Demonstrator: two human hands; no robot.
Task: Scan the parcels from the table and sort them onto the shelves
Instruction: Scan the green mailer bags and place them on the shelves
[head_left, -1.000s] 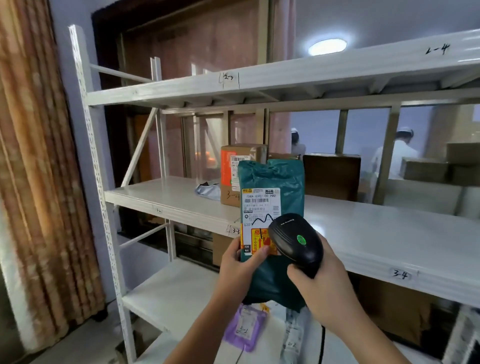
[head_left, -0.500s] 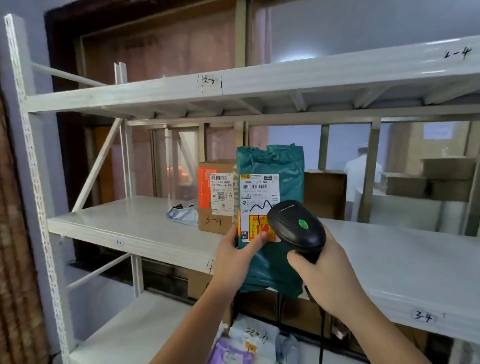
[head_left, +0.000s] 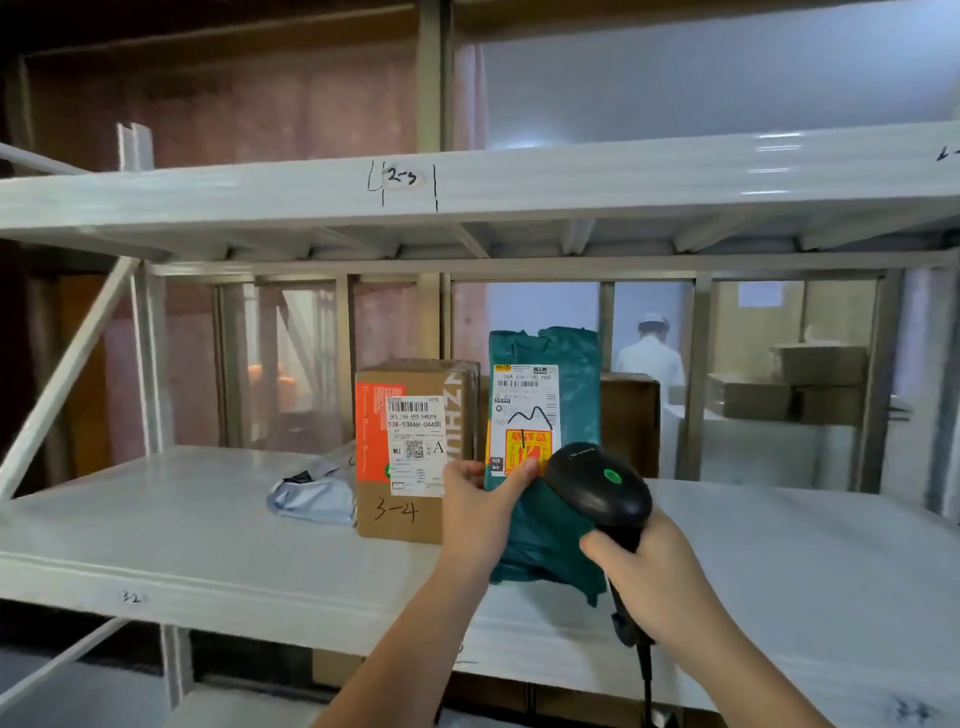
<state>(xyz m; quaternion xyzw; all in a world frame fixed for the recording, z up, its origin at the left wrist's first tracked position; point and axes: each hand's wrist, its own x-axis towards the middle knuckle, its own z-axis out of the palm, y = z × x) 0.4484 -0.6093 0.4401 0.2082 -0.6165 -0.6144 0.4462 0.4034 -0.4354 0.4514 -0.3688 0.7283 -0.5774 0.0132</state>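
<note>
1. Closer to the camera than half a second ago, the white shelf (head_left: 218, 540) marked "3-2" is now filling the width of the view, and the green parcel (head_left: 566, 519) has come in over its deck.
2. Above that shelf, a second white shelf (head_left: 571, 182) marked "2-3" is spanning the frame.
3. Standing on the lower shelf just left of the green parcel is a cardboard box (head_left: 415, 452) marked "3-4", with a grey mailer bag (head_left: 317, 493) lying against its left side and a darker brown box (head_left: 628, 426) sitting behind the parcel.
4. Upright at the shelf's front edge, label facing the camera, the green parcel is being gripped at its left edge by the left hand (head_left: 478, 514), thumb pressing on the yellow sticker.
5. Just right of the parcel, the right hand (head_left: 654, 582) is wrapping its fingers round the handle of a black barcode scanner (head_left: 597, 483), whose head is overlapping the parcel's lower right.
</note>
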